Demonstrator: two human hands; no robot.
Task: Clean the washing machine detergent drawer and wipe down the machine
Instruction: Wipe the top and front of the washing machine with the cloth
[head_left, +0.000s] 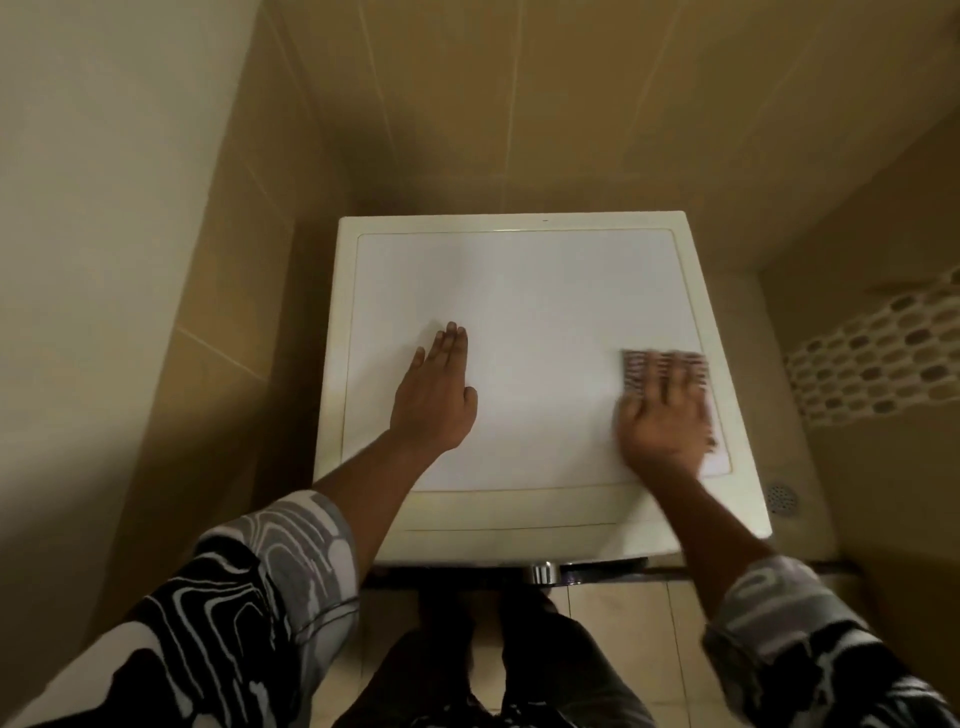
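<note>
Top: sleeves in a swirl print, marble-like. Left sleeve (249, 597): grey and white swirls at the cuff end, black with thin white lines higher up. The cuff ends near my elbow, with a thin seam line round it. Right sleeve (795, 639): same print, grey-white at the cuff, black further up, detail soft from blur. Forearms bare below both cuffs. Left hand (434, 397) and right hand (662, 421) bare, right one smeared. Trousers (545, 670): dark, plain as far as I can tell.
</note>
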